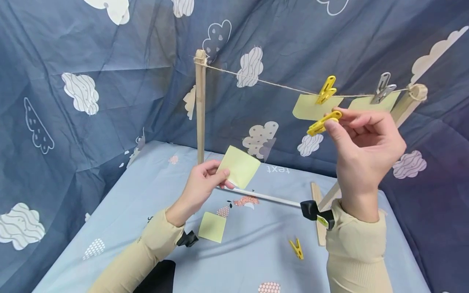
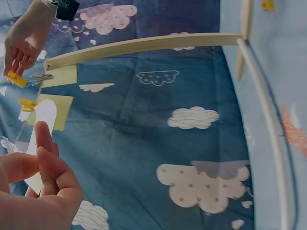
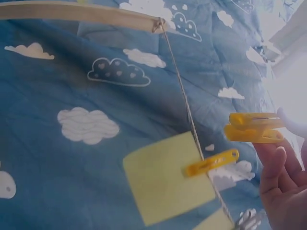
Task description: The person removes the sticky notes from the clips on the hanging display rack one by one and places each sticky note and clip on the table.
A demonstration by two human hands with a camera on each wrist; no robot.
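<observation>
My left hand (image 1: 205,181) pinches a yellow sticky note (image 1: 242,167) by its left edge, below the string. Raised near the string's right end, my right hand (image 1: 366,146) pinches a yellow clothespin (image 1: 322,123) between thumb and fingers. On the string (image 1: 264,81) hang two more notes: a middle note (image 1: 304,109) held by a yellow clothespin (image 1: 326,90), and a right-hand note (image 1: 366,105) held by a grey clothespin (image 1: 382,89). The right wrist view shows the held clothespin (image 3: 254,128) apart from the string.
Two wooden posts (image 1: 200,110) carry the string. A loose sticky note (image 1: 212,227) and a yellow clothespin (image 1: 297,248) lie on the light blue cloth (image 1: 249,244). A white rod (image 1: 271,198) runs low between the posts. Dark blue cloud-print fabric (image 1: 146,53) hangs behind.
</observation>
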